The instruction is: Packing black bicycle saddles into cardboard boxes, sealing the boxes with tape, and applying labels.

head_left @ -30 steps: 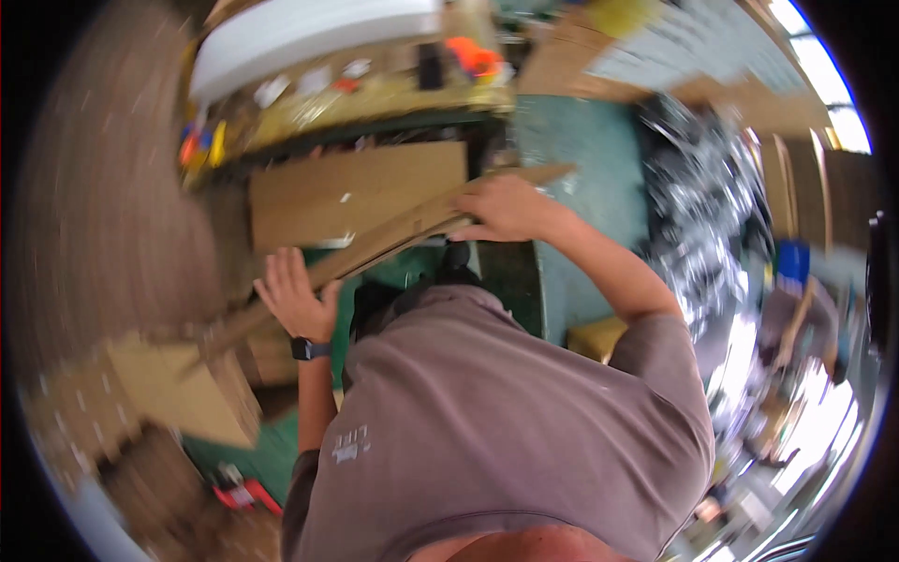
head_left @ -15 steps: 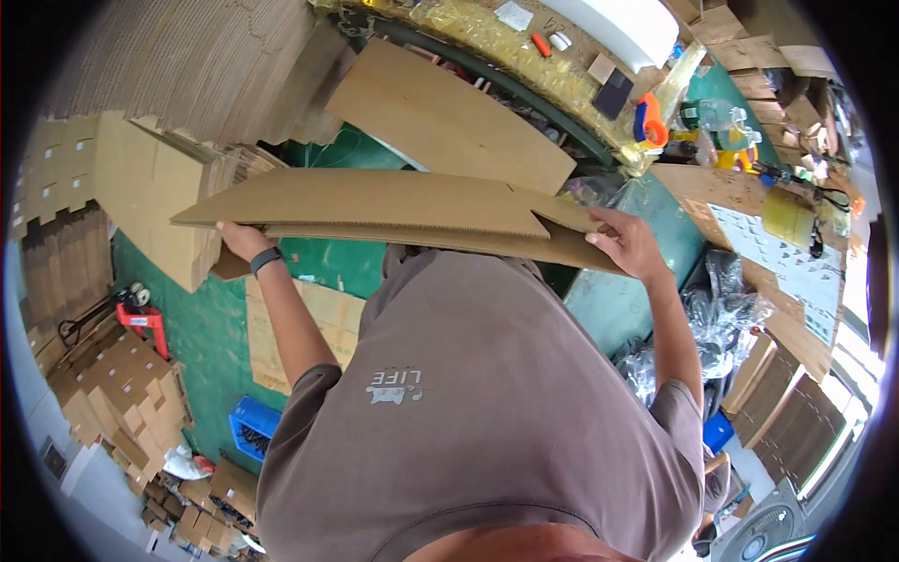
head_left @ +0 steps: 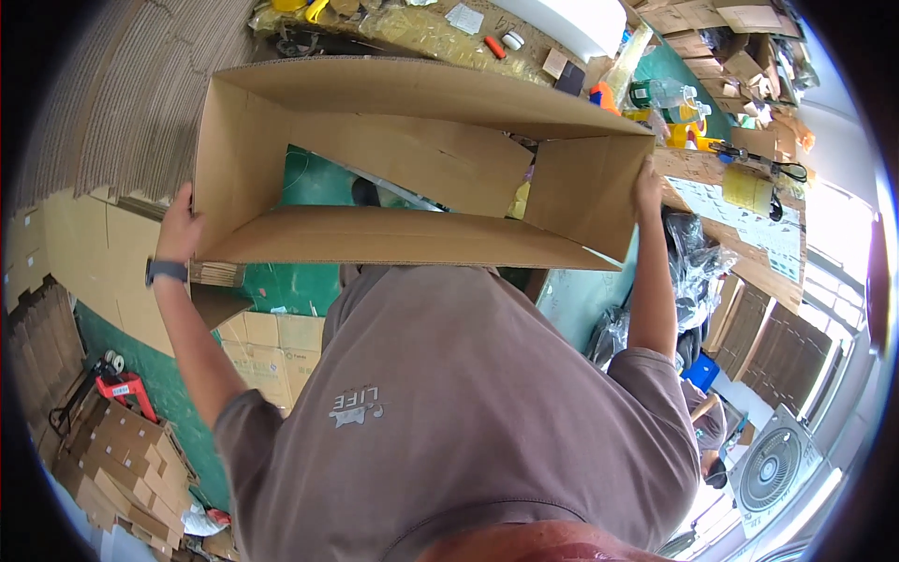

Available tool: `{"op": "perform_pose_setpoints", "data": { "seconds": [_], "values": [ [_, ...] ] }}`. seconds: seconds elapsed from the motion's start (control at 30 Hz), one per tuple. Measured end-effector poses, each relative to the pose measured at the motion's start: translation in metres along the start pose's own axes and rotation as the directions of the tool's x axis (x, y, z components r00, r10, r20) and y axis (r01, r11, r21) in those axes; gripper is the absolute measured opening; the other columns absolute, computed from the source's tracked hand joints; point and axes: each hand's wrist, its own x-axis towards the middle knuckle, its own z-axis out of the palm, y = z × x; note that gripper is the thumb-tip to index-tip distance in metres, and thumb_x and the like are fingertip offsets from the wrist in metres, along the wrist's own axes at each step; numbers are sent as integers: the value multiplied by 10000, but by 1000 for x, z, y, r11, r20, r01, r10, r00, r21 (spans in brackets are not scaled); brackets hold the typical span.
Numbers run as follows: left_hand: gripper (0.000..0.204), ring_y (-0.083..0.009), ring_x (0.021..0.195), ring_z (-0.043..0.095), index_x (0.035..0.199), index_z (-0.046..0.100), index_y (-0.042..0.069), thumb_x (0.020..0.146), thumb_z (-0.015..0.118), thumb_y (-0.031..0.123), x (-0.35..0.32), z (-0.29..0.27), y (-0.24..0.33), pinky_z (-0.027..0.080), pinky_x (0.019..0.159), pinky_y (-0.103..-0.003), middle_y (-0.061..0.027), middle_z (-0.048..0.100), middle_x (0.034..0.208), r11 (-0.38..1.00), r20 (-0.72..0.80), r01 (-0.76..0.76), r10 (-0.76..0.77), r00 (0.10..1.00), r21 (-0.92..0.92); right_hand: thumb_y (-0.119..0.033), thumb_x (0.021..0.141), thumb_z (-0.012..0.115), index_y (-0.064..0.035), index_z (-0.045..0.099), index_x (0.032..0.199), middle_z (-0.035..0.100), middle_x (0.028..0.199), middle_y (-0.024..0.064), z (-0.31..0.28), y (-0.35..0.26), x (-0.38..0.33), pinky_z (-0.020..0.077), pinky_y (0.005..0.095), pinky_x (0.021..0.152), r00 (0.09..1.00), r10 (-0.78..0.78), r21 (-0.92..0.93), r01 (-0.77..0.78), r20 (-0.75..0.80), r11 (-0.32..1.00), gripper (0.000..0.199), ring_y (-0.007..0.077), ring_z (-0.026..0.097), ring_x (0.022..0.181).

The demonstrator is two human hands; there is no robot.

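A long brown cardboard box (head_left: 412, 234) is spread into a rectangular frame in front of my chest. Its top and bottom are open, so the green floor (head_left: 318, 192) and a flat cardboard sheet (head_left: 426, 159) show through it. At the left end, my left hand (head_left: 178, 225) grips the box's short wall, with some fingers hidden behind it. My right hand (head_left: 647, 192) holds the short wall at the right end, its fingers partly hidden by the box edge.
A workbench (head_left: 412, 30) beyond the box carries an orange tape dispenser (head_left: 602, 96), plastic bottles (head_left: 660, 94) and a dark flat item. Stacked flat cardboard (head_left: 122, 103) rises at the left. Plastic-wrapped goods (head_left: 688, 272) lie right; a fan (head_left: 777, 468) and another person (head_left: 704, 412) are behind.
The flattened cardboard has been opened out into a rectangular box frame. My hands have moved apart, the left one going further left, and the box has risen toward the bench.
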Motion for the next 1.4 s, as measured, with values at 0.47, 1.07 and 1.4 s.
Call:
{"op": "perform_pose_setpoints", "data": {
  "seconds": [0.47, 1.07, 1.4],
  "values": [
    [1158, -465, 1598, 404, 1683, 439, 24, 859, 782, 762, 30, 73, 142, 352, 1314, -485, -377, 368, 1708, 921, 798, -375, 149, 584, 103, -697, 891, 766, -124, 281, 1758, 184, 1767, 396, 139, -110, -141, 238, 737, 1284, 925, 38, -699, 258, 378, 667, 1147, 634, 112, 1639],
    [1024, -465, 1641, 279, 1690, 424, 111, 863, 887, 498, 70, 186, 176, 225, 1340, -637, -263, 324, 1769, 624, 59, -518, 604, 795, 585, -488, 1022, 697, -123, 652, 1476, 676, 1508, 92, 90, -202, -126, 383, 479, 1294, 514, -852, -244, 843, 104, 479, 585, 331, 600, 1438],
    [791, -433, 1708, 123, 1754, 300, 98, 1099, 564, 455, 101, 279, 233, 71, 1351, -651, -236, 171, 1841, 717, -33, -299, 409, 912, 630, -226, 948, 755, -37, 742, 1185, 725, 1172, 207, 101, -117, -33, 522, 529, 1078, 730, -646, 356, 678, -222, 643, 303, 426, 647, 1239]
  ]
}}
